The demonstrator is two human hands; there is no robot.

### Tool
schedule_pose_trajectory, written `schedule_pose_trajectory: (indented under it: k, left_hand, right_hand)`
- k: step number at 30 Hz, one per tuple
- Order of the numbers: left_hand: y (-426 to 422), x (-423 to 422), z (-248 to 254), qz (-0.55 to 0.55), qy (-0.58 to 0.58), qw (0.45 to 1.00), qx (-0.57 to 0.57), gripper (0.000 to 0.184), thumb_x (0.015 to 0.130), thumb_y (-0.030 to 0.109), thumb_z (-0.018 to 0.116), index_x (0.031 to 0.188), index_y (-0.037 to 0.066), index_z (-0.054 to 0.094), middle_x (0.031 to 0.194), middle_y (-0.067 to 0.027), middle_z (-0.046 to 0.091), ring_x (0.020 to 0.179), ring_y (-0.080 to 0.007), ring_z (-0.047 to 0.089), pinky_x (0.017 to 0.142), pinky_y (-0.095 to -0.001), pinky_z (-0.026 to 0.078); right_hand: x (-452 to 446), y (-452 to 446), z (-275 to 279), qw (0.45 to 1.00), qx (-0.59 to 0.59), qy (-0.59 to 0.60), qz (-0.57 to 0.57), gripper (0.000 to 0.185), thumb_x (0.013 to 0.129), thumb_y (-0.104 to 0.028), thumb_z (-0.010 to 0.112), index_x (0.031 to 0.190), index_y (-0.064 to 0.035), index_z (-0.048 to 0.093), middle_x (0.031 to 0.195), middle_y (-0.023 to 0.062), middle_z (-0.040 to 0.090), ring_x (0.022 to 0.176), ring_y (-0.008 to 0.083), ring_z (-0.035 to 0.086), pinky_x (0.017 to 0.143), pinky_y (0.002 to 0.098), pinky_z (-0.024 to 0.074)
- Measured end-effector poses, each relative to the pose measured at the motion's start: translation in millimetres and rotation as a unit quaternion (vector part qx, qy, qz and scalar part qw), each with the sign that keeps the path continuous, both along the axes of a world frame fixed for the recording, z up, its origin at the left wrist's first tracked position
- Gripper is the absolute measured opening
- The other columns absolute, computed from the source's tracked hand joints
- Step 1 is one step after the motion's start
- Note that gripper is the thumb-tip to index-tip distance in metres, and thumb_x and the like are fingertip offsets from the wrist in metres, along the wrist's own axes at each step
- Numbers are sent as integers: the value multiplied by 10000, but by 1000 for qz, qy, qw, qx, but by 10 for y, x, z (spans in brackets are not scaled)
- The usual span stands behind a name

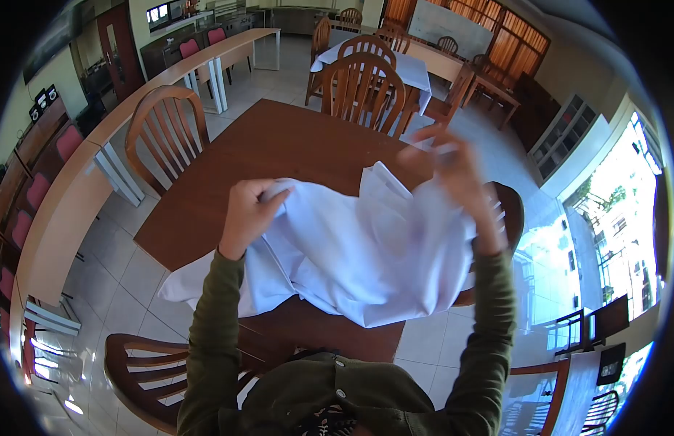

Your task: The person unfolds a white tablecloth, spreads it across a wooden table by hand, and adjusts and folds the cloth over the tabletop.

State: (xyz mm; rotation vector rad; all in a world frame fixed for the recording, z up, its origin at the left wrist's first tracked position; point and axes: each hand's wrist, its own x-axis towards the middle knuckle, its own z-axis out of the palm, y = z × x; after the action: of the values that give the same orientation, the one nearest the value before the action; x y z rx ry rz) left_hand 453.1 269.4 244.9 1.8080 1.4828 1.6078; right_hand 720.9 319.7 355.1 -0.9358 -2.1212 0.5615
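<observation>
A large white tablecloth (351,247) hangs in loose folds over the near part of the brown wooden table (279,145). Its left end droops past the table's left edge. My left hand (253,214) pinches the cloth's upper left edge between thumb and fingers, lifting it off the tabletop. Raised above the right part of the cloth, my right hand (457,174) is smeared by motion. Its fingers are blurred, and I cannot tell whether they hold the fabric. A folded corner of the cloth sticks up between the two hands.
Wooden chairs stand around the table, at its left (166,134), far side (362,87) and near left (144,370). Long pale desks (75,189) with pink chairs run along the left. Farther back is a table with a white cover (413,69). Bright windows (620,211) are at right.
</observation>
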Motion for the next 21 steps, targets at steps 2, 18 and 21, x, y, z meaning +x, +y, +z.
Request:
schedule_pose_trajectory:
  k: [2, 18, 21]
  left_hand:
    - [-60, 114, 25, -39, 3, 999, -10, 168, 701, 91, 612, 642, -51, 547, 480, -62, 423, 460, -52, 374, 432, -228, 328]
    - [-787, 5, -80, -91, 158, 982, -41, 137, 570, 25, 643, 608, -20, 518, 538, -88, 463, 448, -206, 454, 415, -285, 346]
    - [-874, -7, -146, -23, 132, 988, -75, 118, 611, 37, 630, 624, -25, 531, 540, -92, 460, 448, -197, 452, 422, -283, 348]
  right_hand:
    - [-415, 75, -496, 991, 80, -89, 60, 485, 621, -342, 703, 1010, -99, 546, 838, 107, 543, 723, 204, 527, 656, 309, 427]
    - [-1096, 89, -1350, 890, -139, 1, 435, 193, 648, -82, 651, 820, -51, 570, 824, 64, 486, 780, 173, 482, 699, 277, 382]
    - [-1102, 55, -1328, 887, -204, -26, 413, 99, 706, -71, 603, 782, -26, 559, 737, 62, 515, 685, 165, 478, 665, 265, 390]
